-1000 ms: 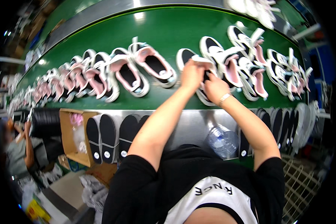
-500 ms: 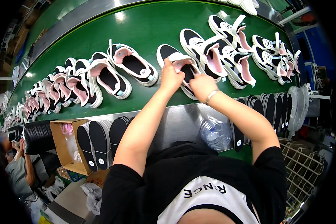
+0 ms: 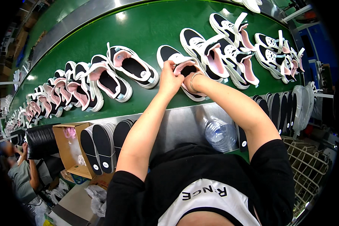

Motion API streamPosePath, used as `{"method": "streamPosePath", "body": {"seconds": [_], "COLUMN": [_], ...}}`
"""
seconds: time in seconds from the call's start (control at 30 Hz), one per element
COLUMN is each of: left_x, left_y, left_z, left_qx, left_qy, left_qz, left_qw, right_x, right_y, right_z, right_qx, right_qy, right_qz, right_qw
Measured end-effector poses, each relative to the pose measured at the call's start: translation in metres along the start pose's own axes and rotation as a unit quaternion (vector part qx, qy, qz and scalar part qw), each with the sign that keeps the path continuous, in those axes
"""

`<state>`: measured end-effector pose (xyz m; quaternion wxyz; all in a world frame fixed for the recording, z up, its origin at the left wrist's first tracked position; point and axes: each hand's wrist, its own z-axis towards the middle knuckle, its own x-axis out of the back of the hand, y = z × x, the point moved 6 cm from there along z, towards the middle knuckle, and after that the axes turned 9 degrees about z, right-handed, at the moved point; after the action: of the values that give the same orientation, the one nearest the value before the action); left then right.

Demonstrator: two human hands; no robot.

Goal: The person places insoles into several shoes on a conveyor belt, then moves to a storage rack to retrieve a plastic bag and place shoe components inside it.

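Observation:
In front of me a black and white sneaker (image 3: 168, 54) with pink lining lies on the green bench, toe pointing away. My left hand (image 3: 170, 80) is closed on its upper at the left side of the opening. My right hand (image 3: 195, 81), with a bracelet at the wrist, reaches down into the shoe. Its fingers are hidden inside, so what they hold does not show. To the left sits a similar sneaker (image 3: 133, 67) with a black insole showing. Another sneaker (image 3: 204, 52) stands close by on the right.
Many matching shoes (image 3: 77, 84) line the green bench (image 3: 154, 22) on the left, and several more on the right. Along the near edge are bundled black insoles (image 3: 103, 145), a cardboard box (image 3: 84, 158) and a clear plastic tub (image 3: 219, 133). A wire basket (image 3: 307, 165) stands at right; a person (image 3: 28, 175) sits at far left.
My right hand has pushed deeper into the shoe, its fingers passing out of sight. My left hand keeps its hold on the upper.

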<state>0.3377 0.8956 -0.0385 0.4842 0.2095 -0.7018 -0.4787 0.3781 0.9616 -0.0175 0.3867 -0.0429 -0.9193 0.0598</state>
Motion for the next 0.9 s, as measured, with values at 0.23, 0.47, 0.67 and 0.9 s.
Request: {"method": "streamPosePath", "body": {"seconds": [0.23,0.47,0.67,0.9], "left_x": [-0.003,0.002,-0.005,-0.004], "left_y": [0.007,0.006,0.008,0.011], "left_z": [0.001,0.001,0.0,0.0], "left_qx": [0.007,-0.068,-0.05,-0.071], "left_qy": [-0.016,0.05,0.044,0.048], "left_qz": [0.036,0.066,0.104,0.074], "left_qw": [0.999,0.994,0.992,0.994], "right_x": [-0.01,-0.003,-0.038,-0.04], "right_y": [0.011,-0.001,0.02,0.018], "right_z": [0.015,-0.025,-0.033,-0.028], "right_qx": [-0.016,0.029,-0.031,-0.002], "right_qy": [0.104,-0.046,-0.107,-0.101], "right_qz": [-0.022,-0.037,0.081,0.083], "right_qw": [0.994,0.998,0.99,0.991]}}
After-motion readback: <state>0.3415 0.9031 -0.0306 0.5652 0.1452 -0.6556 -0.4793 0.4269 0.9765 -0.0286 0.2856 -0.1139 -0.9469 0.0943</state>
